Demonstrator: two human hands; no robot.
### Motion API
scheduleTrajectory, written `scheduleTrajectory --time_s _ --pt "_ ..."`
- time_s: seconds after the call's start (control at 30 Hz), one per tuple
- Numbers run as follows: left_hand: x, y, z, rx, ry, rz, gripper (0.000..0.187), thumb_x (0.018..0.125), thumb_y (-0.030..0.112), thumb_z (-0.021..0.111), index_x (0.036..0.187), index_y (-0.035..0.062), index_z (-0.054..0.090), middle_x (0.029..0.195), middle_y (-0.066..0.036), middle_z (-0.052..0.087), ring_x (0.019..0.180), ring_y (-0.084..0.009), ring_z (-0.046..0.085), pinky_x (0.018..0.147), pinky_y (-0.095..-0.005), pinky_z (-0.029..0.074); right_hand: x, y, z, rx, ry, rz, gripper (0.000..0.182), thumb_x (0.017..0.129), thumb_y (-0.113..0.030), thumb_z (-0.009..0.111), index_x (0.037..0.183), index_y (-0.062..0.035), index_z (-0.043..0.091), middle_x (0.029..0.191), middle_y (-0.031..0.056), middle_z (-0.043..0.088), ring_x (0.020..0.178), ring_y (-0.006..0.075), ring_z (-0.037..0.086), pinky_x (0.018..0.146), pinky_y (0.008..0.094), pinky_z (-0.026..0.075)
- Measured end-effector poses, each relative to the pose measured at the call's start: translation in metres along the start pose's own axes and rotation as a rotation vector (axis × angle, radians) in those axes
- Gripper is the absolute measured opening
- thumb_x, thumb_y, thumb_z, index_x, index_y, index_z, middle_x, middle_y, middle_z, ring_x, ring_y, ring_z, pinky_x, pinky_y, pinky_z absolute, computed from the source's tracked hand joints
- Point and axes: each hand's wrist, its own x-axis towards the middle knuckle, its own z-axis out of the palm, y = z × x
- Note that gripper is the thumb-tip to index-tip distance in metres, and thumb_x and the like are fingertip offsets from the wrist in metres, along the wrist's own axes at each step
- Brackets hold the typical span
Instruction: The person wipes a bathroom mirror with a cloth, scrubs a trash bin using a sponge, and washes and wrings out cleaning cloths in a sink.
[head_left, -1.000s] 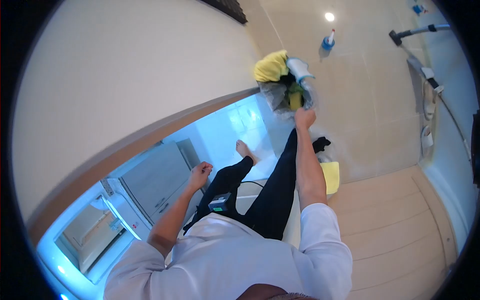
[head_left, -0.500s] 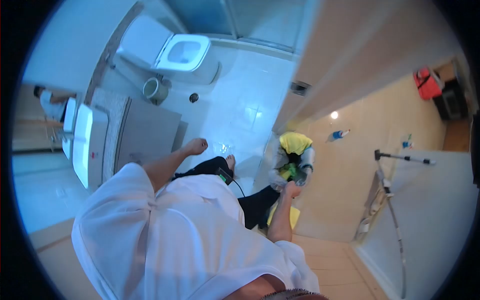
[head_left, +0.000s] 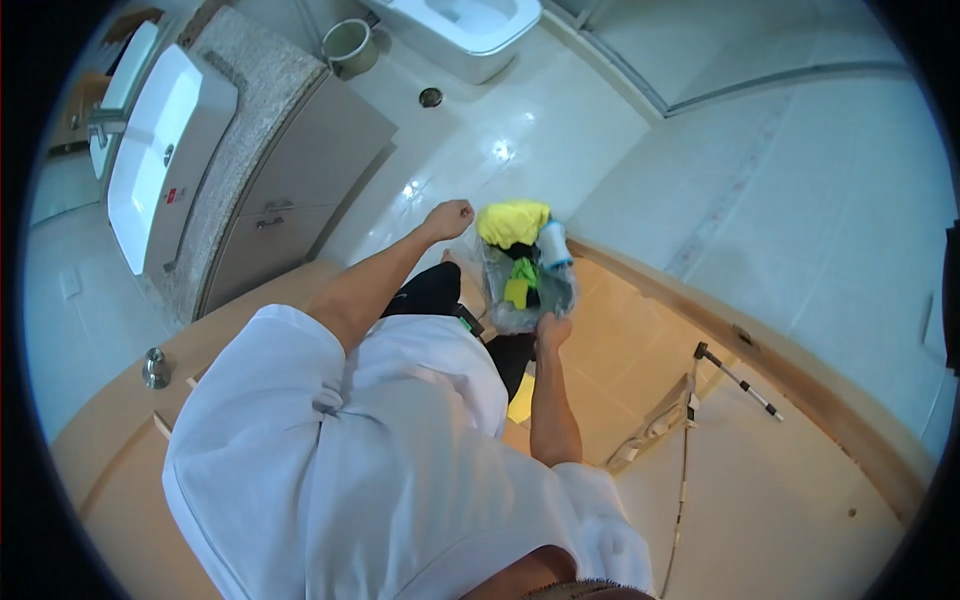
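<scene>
My right hand point(head_left: 553, 330) is closed on the near rim of a clear plastic container point(head_left: 556, 292). A yellow cloth point(head_left: 513, 222) lies over its far end, with a white and blue item point(head_left: 554, 246) beside it. Inside are a bright green item point(head_left: 524, 272), a yellow piece point(head_left: 516, 293) and something dark. To the left of the cloth, my left hand point(head_left: 450, 220) is curled into a loose fist, apart from the container, with nothing visible in it.
A white sink point(head_left: 200, 85) on a stone counter stands at the left above a cabinet point(head_left: 290, 190). A bucket point(head_left: 349, 48) and a toilet point(head_left: 470, 30) are at the top. The doorway frame point(head_left: 690, 305) runs along the right, near a mop point(head_left: 690, 400) and a door point(head_left: 780, 490).
The view has swung toward the bathroom. The container, held by my right hand, is now in the doorway, nearer the bathroom floor. My left hand has come closer to it.
</scene>
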Motion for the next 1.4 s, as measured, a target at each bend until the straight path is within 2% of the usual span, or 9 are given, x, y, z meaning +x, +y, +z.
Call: scheduleTrajectory --time_s 0.13,0.43,0.67,0.8,0.87,1.17,1.27,1.33,1.4 --pt "0.016 -0.025 -0.022 -0.122 0.112 0.022 0.028 0.092 0.025 0.060 0.107 0.0026 0.069 0.100 -0.016 0.073 0.091 -0.0286 0.070 0.084 -0.0390 0.054 -0.002 -0.106 0.036 0.075 -0.055 -0.220 0.037 0.082 -0.009 0.061 0.113 0.0122 0.065 0.114 0.0282 0.068 0.112 0.0342 0.064 0.096 0.0440 0.047" --pt "0.088 -0.042 -0.085 -0.187 0.382 -0.238 0.027 0.092 0.025 0.062 0.110 0.0065 0.069 0.100 -0.013 0.073 0.092 -0.0269 0.070 0.083 -0.0389 0.055 0.134 -0.190 0.194 -0.212 -0.246 -0.423 0.026 0.078 -0.010 0.066 0.067 0.0134 0.061 0.066 0.0328 0.061 0.068 0.0448 0.067 0.067 0.0515 0.048" --pt "0.227 -0.087 -0.050 -0.304 0.436 -0.174 0.028 0.088 0.019 0.067 0.110 0.0021 0.067 0.100 -0.014 0.072 0.088 -0.0244 0.070 0.082 -0.0361 0.055 0.220 -0.229 0.286 -0.251 -0.306 -0.588 0.031 0.078 -0.011 0.068 0.061 0.0113 0.056 0.058 0.0283 0.058 0.056 0.0420 0.062 0.060 0.0502 0.046" --pt "0.299 -0.098 -0.035 -0.378 0.616 -0.244 0.031 0.086 0.016 0.069 0.113 0.0013 0.065 0.104 -0.014 0.070 0.091 -0.0277 0.069 0.084 -0.0379 0.054 0.265 -0.228 0.316 -0.219 -0.382 -0.568 0.031 0.078 -0.010 0.068 0.060 0.0108 0.053 0.054 0.0247 0.054 0.051 0.0367 0.058 0.056 0.0471 0.044" --pt "0.320 -0.097 -0.040 -0.302 0.705 -0.178 0.032 0.085 0.014 0.069 0.114 0.0018 0.064 0.106 -0.014 0.069 0.093 -0.0289 0.068 0.085 -0.0393 0.054 0.286 -0.215 0.325 -0.165 -0.379 -0.586 0.035 0.079 -0.011 0.068 0.054 0.0048 0.048 0.048 0.0128 0.049 0.048 0.0191 0.047 0.051 0.0426 0.040" --pt "0.342 -0.091 -0.050 0.241 0.806 0.067 0.038 0.083 0.011 0.069 0.120 0.0070 0.060 0.112 -0.013 0.066 0.102 -0.0319 0.064 0.087 -0.0439 0.052 0.341 -0.159 0.315 -0.126 -0.396 -0.280 0.022 0.083 -0.010 0.067 0.073 0.0085 0.062 0.061 0.0095 0.062 0.057 0.0173 0.054 0.057 0.0372 0.045" --pt "0.354 -0.095 -0.051 0.377 0.796 0.055 0.050 0.083 0.011 0.072 0.130 0.0132 0.058 0.131 -0.012 0.058 0.107 -0.0331 0.062 0.093 -0.0438 0.052 0.343 -0.163 0.307 -0.202 -0.408 -0.224 0.022 0.085 -0.014 0.068 0.085 0.0085 0.067 0.070 0.0107 0.065 0.066 0.0167 0.058 0.062 0.0353 0.047" --pt "0.366 -0.137 -0.034 0.137 0.475 0.065 0.054 0.082 0.009 0.071 0.134 0.0173 0.056 0.127 -0.010 0.061 0.109 -0.0357 0.062 0.093 -0.0442 0.052 0.329 -0.180 0.289 -0.295 -0.434 -0.125 0.025 0.087 -0.016 0.068 0.093 0.0083 0.069 0.078 0.0125 0.068 0.070 0.0178 0.060 0.065 0.0354 0.048" --pt "0.367 -0.135 -0.030 0.136 0.420 0.057 0.054 0.082 0.007 0.069 0.134 0.0168 0.056 0.125 -0.010 0.063 0.108 -0.0360 0.062 0.092 -0.0446 0.052 0.305 -0.212 0.277 -0.488 0.072 -0.513 0.031 0.088 -0.024 0.071 0.097 0.0057 0.069 0.082 0.0135 0.067 0.068 0.0207 0.060 0.061 0.0325 0.048"
